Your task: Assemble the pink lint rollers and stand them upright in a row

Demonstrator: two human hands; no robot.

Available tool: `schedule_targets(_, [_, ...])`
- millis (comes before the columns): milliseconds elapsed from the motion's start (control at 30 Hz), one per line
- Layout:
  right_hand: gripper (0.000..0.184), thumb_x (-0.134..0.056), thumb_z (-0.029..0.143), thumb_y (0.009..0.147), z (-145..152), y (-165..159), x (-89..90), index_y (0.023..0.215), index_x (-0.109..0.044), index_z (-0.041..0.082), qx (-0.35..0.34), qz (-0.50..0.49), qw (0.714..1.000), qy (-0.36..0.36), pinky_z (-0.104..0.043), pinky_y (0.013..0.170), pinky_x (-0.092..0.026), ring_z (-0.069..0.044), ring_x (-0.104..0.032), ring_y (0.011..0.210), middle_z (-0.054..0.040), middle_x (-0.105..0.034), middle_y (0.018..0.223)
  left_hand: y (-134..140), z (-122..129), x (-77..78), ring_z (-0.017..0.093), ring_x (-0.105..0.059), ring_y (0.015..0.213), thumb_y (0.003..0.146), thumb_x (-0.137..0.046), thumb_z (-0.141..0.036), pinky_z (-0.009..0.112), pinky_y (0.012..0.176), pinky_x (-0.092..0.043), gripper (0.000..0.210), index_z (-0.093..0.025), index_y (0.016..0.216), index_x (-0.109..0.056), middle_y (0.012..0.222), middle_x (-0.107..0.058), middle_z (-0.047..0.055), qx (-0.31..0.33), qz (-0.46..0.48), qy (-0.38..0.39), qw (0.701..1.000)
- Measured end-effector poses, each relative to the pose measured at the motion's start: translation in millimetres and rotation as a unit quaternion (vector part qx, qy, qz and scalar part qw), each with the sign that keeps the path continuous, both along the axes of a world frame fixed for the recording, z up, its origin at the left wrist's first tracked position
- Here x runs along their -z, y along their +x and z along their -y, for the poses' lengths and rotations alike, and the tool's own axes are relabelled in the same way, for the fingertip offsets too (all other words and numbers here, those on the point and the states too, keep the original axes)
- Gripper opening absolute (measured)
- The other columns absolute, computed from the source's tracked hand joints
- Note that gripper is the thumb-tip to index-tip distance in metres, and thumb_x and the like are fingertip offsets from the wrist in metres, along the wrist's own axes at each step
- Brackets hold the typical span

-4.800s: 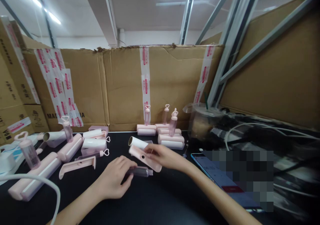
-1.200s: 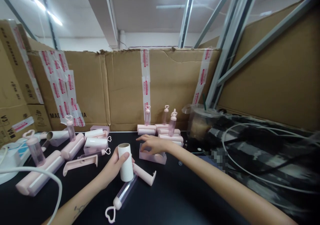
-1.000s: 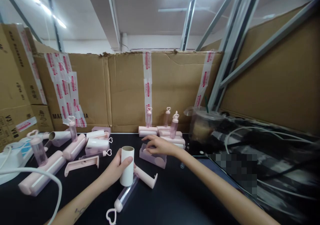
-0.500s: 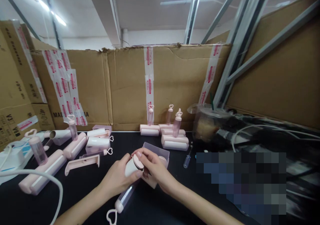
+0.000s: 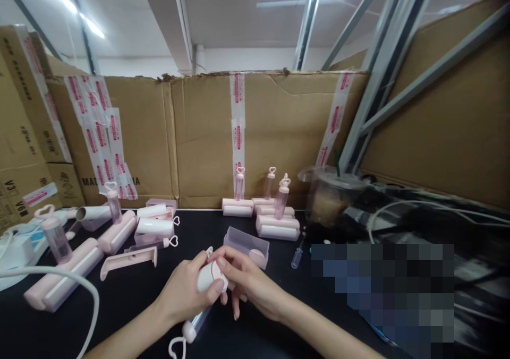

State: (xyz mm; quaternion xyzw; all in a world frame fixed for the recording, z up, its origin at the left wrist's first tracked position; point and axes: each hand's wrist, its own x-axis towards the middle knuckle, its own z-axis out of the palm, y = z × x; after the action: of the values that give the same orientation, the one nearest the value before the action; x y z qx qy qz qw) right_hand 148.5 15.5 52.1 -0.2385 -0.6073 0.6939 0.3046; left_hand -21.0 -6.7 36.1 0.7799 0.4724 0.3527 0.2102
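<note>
My left hand [image 5: 181,284] is wrapped round a white roll [image 5: 204,278], which looks like a lint roller's. The fingers of my right hand [image 5: 243,271] pinch a pale pink end cap [image 5: 220,276] against the roll's near end, their other fingertips hanging below it. Under my left hand a clear tube handle [image 5: 195,324] with a pink heart-shaped loop [image 5: 177,347] sticks out; its upper end is hidden. A small pink loop [image 5: 209,251] shows just above my left fingers. Behind my hands lies a translucent purple case [image 5: 243,242] with a round pink piece [image 5: 258,258] in it.
Pink lint rollers [image 5: 278,226] with upright handles stand at the back. More rollers [image 5: 71,274], a pink bracket [image 5: 129,262] and a white cable [image 5: 93,300] are at left. A screwdriver [image 5: 296,257] and a plastic drink cup [image 5: 332,197] are at right.
The pink cap, tilted with a dark gap beneath it before, now sits closer against the roll's end. The pale piece below my right hand is out of sight.
</note>
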Motion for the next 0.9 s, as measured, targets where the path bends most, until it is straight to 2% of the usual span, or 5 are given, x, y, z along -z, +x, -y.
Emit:
schedule_targets(267, [0.035,-0.058,0.048,0.078,3,5,-6.3,0.096,-0.050,0.019,-0.031,0.049,0.997,-0.042,-0.014,0.036,-0.047,-0.010,-0.060,0.056,0.0009,-0.057,0.073,-1,0,5.3,0.018,-0.053,0.052,0.066,-0.061,-0.041,0.024,0.051,-0.033,0.024,-0.022,0.079,-0.055,0.060,-0.058,0.000,0.018,0.073,-0.007,0.997])
schedule_targets(567, [0.044,-0.032,0.058,0.086,-12,7,-8.3,0.097,-0.050,0.020,0.092,0.097,0.978,0.159,-0.022,0.040,-0.048,-0.010,-0.054,0.050,0.0003,-0.052,0.074,-4,-4,3.5,0.013,-0.046,0.048,0.078,-0.047,-0.040,0.023,0.049,-0.031,0.021,-0.020,0.070,-0.046,0.055,-0.051,-0.002,0.013,0.139,0.004,0.990])
schedule_targets(633, [0.033,-0.042,0.048,0.087,-34,27,-28.0,0.094,-0.057,0.020,0.112,0.193,0.914,0.338,-0.030,0.060,-0.052,-0.013,-0.058,0.065,-0.0034,-0.055,0.086,-6,-8,0.1,0.014,-0.050,0.055,0.080,-0.043,-0.047,0.024,0.053,-0.037,0.030,-0.018,0.077,-0.050,0.063,-0.056,0.000,0.003,0.248,-0.023,0.968])
schedule_targets(733, [0.012,-0.060,0.026,0.076,-70,56,-47.6,0.085,-0.069,0.023,0.052,0.430,0.720,0.543,-0.044,0.092,-0.037,-0.026,-0.049,0.104,-0.0075,-0.056,0.104,-6,-11,-8.3,0.019,-0.058,0.075,0.079,-0.044,-0.054,0.029,0.067,-0.045,0.044,-0.017,0.103,-0.050,0.083,-0.062,0.004,-0.004,0.439,-0.084,0.895])
schedule_targets(900, [0.019,-0.074,0.006,0.049,-102,63,-34.0,0.060,-0.071,0.021,-0.003,0.491,0.688,0.534,-0.048,0.094,-0.031,-0.034,-0.044,0.112,-0.0091,-0.060,0.104,-4,-16,-19.6,0.021,-0.058,0.097,0.079,-0.054,-0.048,0.035,0.087,-0.046,0.043,-0.020,0.111,-0.047,0.100,-0.062,0.006,0.009,0.613,-0.164,0.773])
